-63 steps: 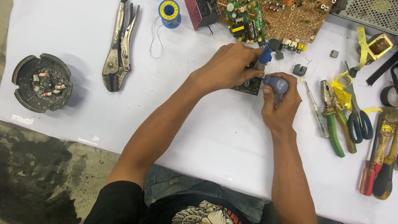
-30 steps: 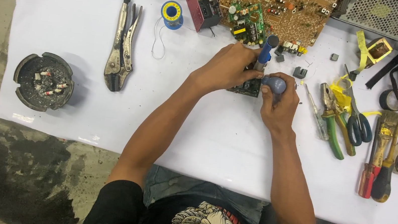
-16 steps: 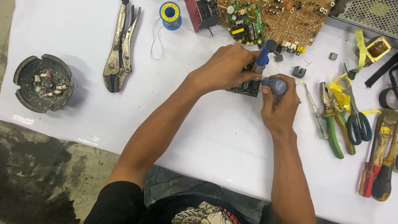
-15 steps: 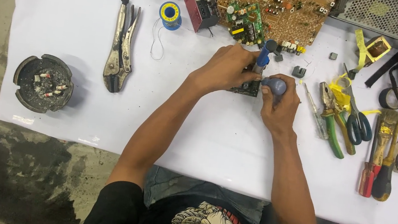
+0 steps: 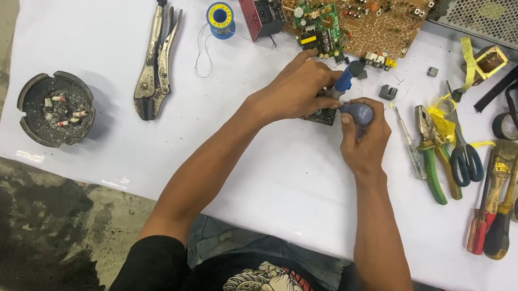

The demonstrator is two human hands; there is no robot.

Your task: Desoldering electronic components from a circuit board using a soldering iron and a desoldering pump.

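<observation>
Both hands converge on the small dark circuit board [image 5: 323, 115], which lies between them on the white bench [image 5: 269, 166]

Left hand [image 5: 295, 91] grips a blue-handled soldering iron [image 5: 346, 80], its long axis tilted down toward the board; right hand [image 5: 361, 141], just right of the board, is closed round a blue-grey bulb tool [image 5: 358, 113] touching the board's right edge; the left hand lies nearer

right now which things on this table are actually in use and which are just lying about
In use:
left hand holding the blue-handled soldering iron
right hand holding the blue desoldering bulb
small dark circuit board under both hands

Lying about:
locking pliers
solder spool
ashtray
large brown circuit board
green-handled pliers
scissors
</observation>
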